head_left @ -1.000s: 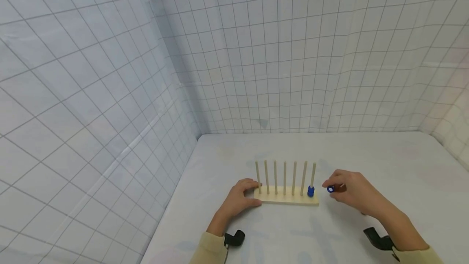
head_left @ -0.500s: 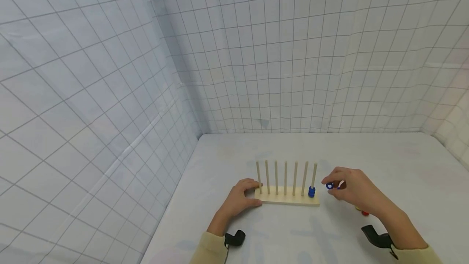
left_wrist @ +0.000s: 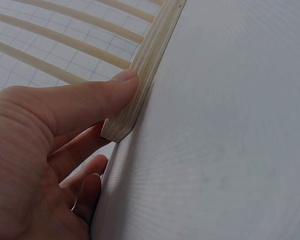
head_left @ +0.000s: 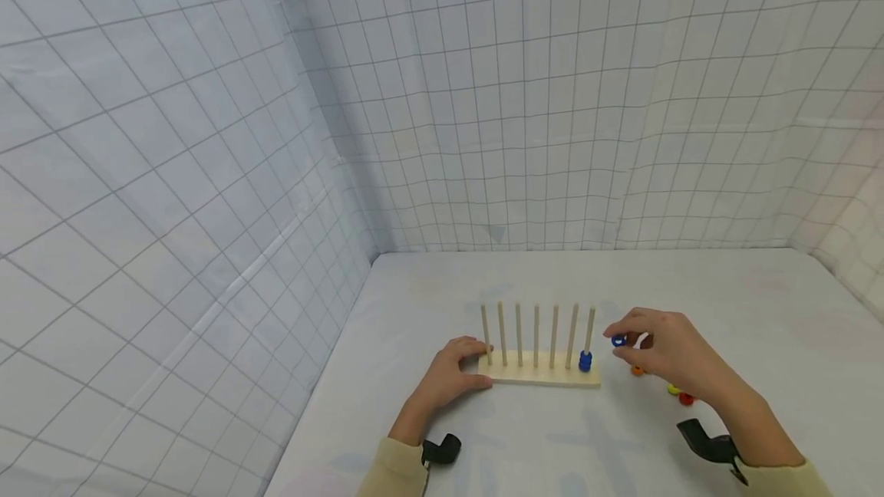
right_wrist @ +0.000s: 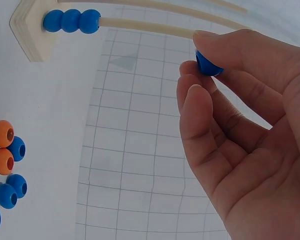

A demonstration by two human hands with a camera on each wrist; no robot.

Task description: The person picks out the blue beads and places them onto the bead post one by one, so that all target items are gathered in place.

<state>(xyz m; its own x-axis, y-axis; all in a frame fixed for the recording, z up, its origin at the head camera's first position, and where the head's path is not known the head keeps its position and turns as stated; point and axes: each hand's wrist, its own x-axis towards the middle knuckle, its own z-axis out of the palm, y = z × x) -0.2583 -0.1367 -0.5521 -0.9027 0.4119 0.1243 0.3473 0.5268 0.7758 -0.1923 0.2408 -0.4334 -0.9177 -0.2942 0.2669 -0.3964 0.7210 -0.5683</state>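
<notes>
A wooden peg board (head_left: 542, 376) with a row of several upright pegs stands on the white table. My left hand (head_left: 445, 374) grips its left end, and the left wrist view shows the thumb pressing the base's edge (left_wrist: 152, 57). Three blue beads (right_wrist: 71, 21) are stacked at the bottom of the rightmost peg (head_left: 590, 328); the pegs beside it are bare. Just right of that peg, my right hand (head_left: 666, 347) pinches another blue bead (right_wrist: 208, 65) between thumb and fingers. That bead is apart from the base, raised near the peg's upper part.
Loose beads lie on the table under and beside my right hand: orange (head_left: 637, 370), yellow (head_left: 673, 389) and red (head_left: 686, 399) ones. In the right wrist view, several blue beads (right_wrist: 6, 195) lie among orange ones (right_wrist: 2, 133). Gridded white cloth walls (head_left: 525, 98) surround the table.
My right hand has risen a little and shifted slightly left with the blue bead, uncovering loose beads beneath it. The left hand and the peg board have stayed in place.
</notes>
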